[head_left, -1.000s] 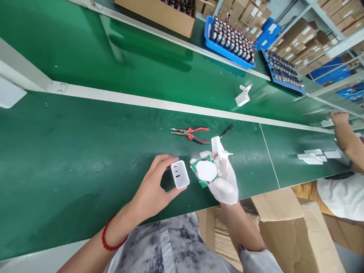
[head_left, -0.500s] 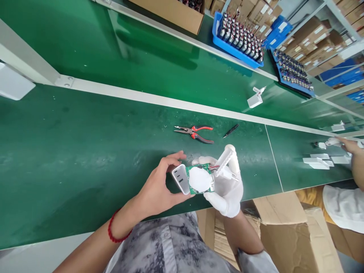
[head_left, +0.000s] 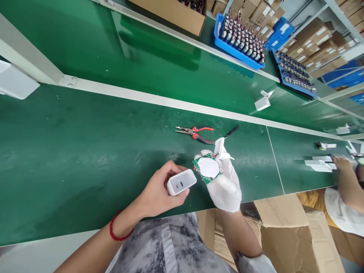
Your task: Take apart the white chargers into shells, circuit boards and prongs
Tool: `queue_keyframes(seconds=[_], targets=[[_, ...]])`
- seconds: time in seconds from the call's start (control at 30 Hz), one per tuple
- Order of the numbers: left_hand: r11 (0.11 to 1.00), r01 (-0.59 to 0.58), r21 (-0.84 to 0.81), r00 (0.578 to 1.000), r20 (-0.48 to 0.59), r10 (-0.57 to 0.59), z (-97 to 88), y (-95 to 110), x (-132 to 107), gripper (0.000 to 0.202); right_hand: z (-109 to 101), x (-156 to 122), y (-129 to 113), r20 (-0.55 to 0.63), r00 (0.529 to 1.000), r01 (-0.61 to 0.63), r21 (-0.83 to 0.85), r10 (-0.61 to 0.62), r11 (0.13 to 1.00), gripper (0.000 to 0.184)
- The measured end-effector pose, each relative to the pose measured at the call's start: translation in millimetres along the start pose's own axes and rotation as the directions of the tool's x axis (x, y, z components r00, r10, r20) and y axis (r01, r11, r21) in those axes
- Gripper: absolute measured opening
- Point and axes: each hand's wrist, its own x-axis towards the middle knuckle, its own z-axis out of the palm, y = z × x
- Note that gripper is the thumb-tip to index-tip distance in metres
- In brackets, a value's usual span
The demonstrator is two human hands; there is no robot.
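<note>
My bare left hand [head_left: 162,189] is closed around a white charger housing [head_left: 182,182], whose end with dark port slots faces up toward me. My right hand [head_left: 227,185], in a white glove, grips a green circuit board [head_left: 209,168] with a white pad on its face. Short wires run from the board to a white plug end cap [head_left: 221,148] with pins, which rests against the gloved fingers. A small gap separates the housing from the board. Beyond my hands lie red-and-black long-nose pliers [head_left: 195,132] and a black pen-like tool [head_left: 232,131].
A blue tray [head_left: 240,49] of wired parts and another blue tray [head_left: 295,76] stand on the raised shelf. White casings [head_left: 320,163] lie at the right, near a co-worker's hand [head_left: 342,167]. A cardboard box [head_left: 287,235] sits below the bench edge.
The board has come away from the housing and moved apart to the right, tilting. The housing has turned in my left hand. The co-worker's hand has moved down toward the casings.
</note>
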Motion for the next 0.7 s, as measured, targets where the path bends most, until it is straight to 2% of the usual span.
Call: queue_keyframes(seconds=[0.03, 0.1, 0.17, 0.23, 0.3, 0.4, 0.6, 0.7], targets=[[0.998, -0.041, 0.055, 0.998, -0.046, 0.043, 1.3, -1.0, -0.6, 0.027, 0.5, -2.2, -1.3, 0.004, 1.000, 0.028, -0.031, -0.028, 0.999, 0.093], [0.968, -0.144, 0.204, 0.986, -0.051, 0.158, 1.5, -2.4, -1.4, 0.041, 2.6, -6.9, -4.0, 0.025, 0.996, 0.084, -0.079, -0.082, 0.993, 0.100], [0.903, -0.257, 0.344, 0.965, 0.033, 0.262, -1.6, -2.8, -2.0, 0.064, 5.6, -11.4, -6.1, 0.058, 0.990, 0.136, -0.120, -0.130, 0.983, 0.104], [0.868, -0.320, 0.380, 0.948, 0.121, 0.296, -6.2, -3.2, -2.1, 0.072, 7.8, -15.5, -6.6, 0.090, 0.980, 0.189, -0.171, -0.175, 0.967, 0.109], [0.881, -0.340, 0.330, 0.940, 0.139, 0.311, -10.4, -4.9, -1.3, 0.065, 7.9, -19.2, -5.1, 0.123, 0.970, 0.235, -0.224, -0.211, 0.946, 0.112], [0.889, -0.344, 0.303, 0.939, 0.107, 0.327, -13.8, -9.5, 0.7, 0.059, 3.9, -24.0, -0.8, 0.191, 0.955, 0.275, -0.272, -0.228, 0.922, 0.114], [0.859, -0.313, 0.406, 0.945, 0.047, 0.323, -13.9, -12.2, 0.2, 0.058, -1.2, -23.5, -0.1, 0.382, 0.914, 0.288, -0.370, -0.138, 0.883, 0.111], [0.846, -0.312, 0.434, 0.944, 0.039, 0.328, -13.2, -10.1, -0.9, 0.059, -1.6, -17.0, -2.5, 0.391, 0.905, 0.326, -0.380, -0.169, 0.866, 0.106]])
